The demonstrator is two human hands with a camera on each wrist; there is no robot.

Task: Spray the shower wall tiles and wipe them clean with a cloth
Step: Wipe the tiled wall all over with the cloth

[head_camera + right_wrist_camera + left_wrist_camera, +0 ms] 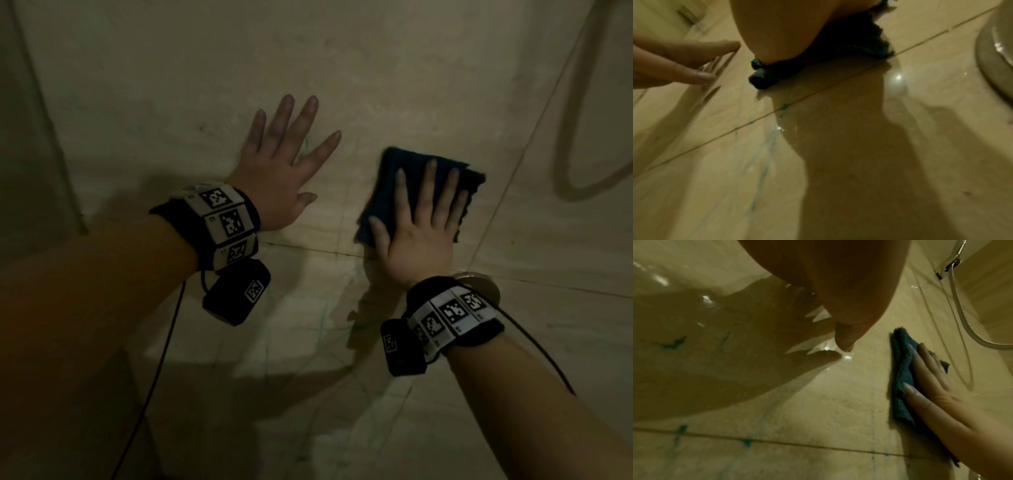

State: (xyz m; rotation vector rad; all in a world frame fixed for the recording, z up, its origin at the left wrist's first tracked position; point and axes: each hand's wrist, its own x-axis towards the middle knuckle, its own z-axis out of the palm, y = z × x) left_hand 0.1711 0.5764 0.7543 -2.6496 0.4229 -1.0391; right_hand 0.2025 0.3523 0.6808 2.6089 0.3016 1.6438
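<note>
Beige wall tiles [342, 68] fill the head view, wet and shiny, with faint blue-green streaks [322, 318] along the grout lines. A folded dark blue cloth [387, 192] lies flat against the tile. My right hand [424, 212] presses it to the wall with straight, spread fingers. In the left wrist view the cloth [900, 374] shows under those fingers [925, 363]. My left hand [284, 161] rests flat on the tile to the left of the cloth, fingers spread, holding nothing. The right wrist view shows the cloth's edge [859, 42] under my palm. No spray bottle is in view.
A shower hose [575, 137] hangs in a loop at the right, also visible as a hose [962, 318] below a metal fitting [949, 266]. A round metal fixture [479, 284] sits on the wall just right of my right wrist. A wall corner [37, 102] runs down the left.
</note>
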